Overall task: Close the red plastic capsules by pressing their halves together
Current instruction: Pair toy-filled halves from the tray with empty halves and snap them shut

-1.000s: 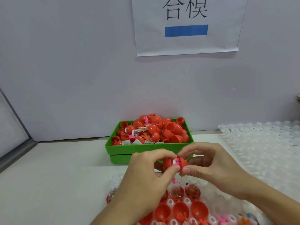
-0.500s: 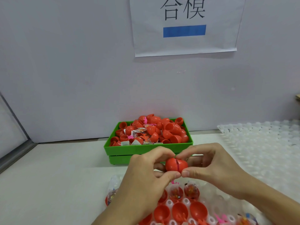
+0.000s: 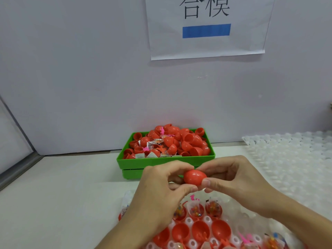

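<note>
Held in the air between both hands: one red capsule [image 3: 195, 177], egg-shaped, lying sideways, its two halves joined with no gap visible. Left hand [image 3: 161, 191] pinching the left end, index finger curled over the top and thumb under. Right hand [image 3: 233, 180] pinching the right end, thumb [image 3: 206, 182] on the near side and index finger along the top (other fingers curled behind, partly hidden). Located above the near edge of the desk [image 3: 62, 186], just in front of the green bin [image 3: 161, 161] and higher than the tray below.

Behind the hands, standing on the desk against the wall: green bin, heaped with loose red capsule halves [image 3: 179, 142], some small clear packets and pink pieces mixed in.

Under the hands, at the bottom edge: clear plastic tray [image 3: 251, 216] with round pockets. Seated in the pockets: open red halves [image 3: 200, 230], some with packets of coloured beads [image 3: 195, 210] inside, some with small red parts; contents of the lowest row cut off by the frame edge.

To the right, on the desk: another clear bubble tray [image 3: 291, 155], pockets showing nothing red.

On the wall above: white paper sign [image 3: 206, 42] with dark characters and a blue bar.
</note>
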Tool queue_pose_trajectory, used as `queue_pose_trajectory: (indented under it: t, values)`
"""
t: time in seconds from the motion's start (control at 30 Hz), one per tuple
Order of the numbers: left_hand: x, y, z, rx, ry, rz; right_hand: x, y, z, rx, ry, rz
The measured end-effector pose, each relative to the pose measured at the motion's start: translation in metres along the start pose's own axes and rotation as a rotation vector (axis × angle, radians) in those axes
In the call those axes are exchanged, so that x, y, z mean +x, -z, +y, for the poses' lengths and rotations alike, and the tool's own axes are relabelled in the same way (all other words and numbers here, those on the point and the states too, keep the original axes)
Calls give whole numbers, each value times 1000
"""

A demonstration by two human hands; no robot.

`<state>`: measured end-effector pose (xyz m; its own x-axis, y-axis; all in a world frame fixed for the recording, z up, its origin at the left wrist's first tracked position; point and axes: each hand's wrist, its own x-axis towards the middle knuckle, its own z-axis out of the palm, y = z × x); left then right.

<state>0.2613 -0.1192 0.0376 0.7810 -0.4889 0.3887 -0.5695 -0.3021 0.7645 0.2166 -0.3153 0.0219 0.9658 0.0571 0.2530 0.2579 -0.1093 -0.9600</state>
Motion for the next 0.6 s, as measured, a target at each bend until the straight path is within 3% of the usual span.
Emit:
queue_pose_trajectory:
  t: [0.6]
  values:
    - [0,1,-7,-53,66,-30,-1,0,1,-59,40,0]
